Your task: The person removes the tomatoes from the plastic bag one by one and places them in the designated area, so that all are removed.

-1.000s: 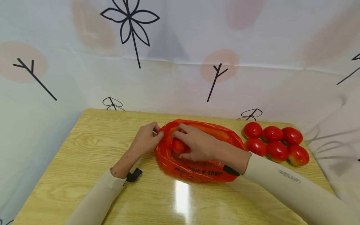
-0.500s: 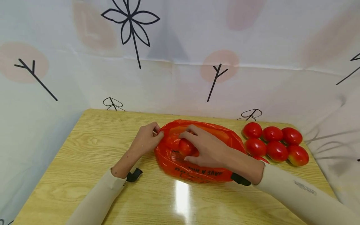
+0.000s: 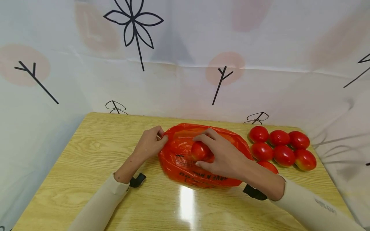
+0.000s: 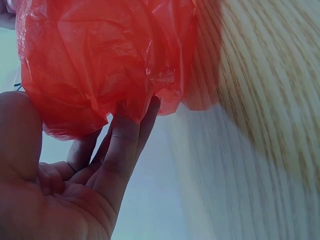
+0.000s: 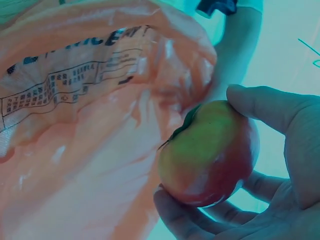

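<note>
A red plastic bag (image 3: 173, 163) with black print lies mouth open on the table. At its left end my left hand (image 3: 149, 142) pinches the rim; in the left wrist view my fingers (image 4: 122, 145) go in under the crinkled plastic. Over the bag's mouth my right hand (image 3: 224, 154) holds a glossy red fruit (image 3: 200, 150) between thumb and fingers. Seen from the right wrist, this fruit (image 5: 210, 155) has a yellow-green side and a dark green leaf, with the bag (image 5: 115, 170) just beyond it.
Several similar red fruits (image 3: 284, 155) lie in two rows on the right of the wooden table (image 3: 86, 154). Another fruit (image 3: 268, 166) shows partly behind my right forearm. A patterned cloth (image 3: 185, 89) hangs behind the table's back edge.
My right hand has moved right across the bag's mouth with the fruit in its grip. A fruit near the right forearm has come into view. The left hand has stayed at the rim.
</note>
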`<state>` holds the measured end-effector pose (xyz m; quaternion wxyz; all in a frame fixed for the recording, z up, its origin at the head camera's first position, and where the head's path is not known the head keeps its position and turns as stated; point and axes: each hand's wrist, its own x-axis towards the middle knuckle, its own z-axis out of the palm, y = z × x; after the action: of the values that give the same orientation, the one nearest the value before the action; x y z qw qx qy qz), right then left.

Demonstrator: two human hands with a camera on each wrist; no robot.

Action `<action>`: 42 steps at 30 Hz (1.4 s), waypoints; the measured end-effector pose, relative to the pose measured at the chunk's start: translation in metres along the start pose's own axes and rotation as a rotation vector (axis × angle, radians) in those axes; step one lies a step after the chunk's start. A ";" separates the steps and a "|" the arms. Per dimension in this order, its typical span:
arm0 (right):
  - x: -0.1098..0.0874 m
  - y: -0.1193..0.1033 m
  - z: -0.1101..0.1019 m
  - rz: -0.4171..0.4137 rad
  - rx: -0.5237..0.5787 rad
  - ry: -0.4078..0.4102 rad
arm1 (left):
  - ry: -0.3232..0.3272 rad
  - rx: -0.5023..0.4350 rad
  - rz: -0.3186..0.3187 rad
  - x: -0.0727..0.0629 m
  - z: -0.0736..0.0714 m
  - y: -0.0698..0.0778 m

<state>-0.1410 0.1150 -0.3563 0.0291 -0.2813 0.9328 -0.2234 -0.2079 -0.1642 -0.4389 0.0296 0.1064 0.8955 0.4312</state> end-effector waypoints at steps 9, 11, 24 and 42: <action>-0.014 0.002 -0.005 -0.010 0.032 0.073 | 0.005 -0.004 -0.009 -0.002 -0.001 -0.002; -0.016 0.003 -0.006 -0.008 0.030 0.089 | 0.008 -0.002 -0.010 -0.002 -0.001 -0.003; -0.035 0.010 -0.013 0.056 0.062 0.145 | 0.003 -0.019 -0.021 -0.002 -0.001 -0.003; -0.062 0.022 -0.015 0.087 0.079 0.274 | -0.005 -0.012 -0.010 0.000 -0.001 -0.001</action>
<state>-0.1027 0.1710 -0.3565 -0.0776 -0.2060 0.9298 -0.2950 -0.2084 -0.1654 -0.4394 0.0347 0.1027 0.8933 0.4363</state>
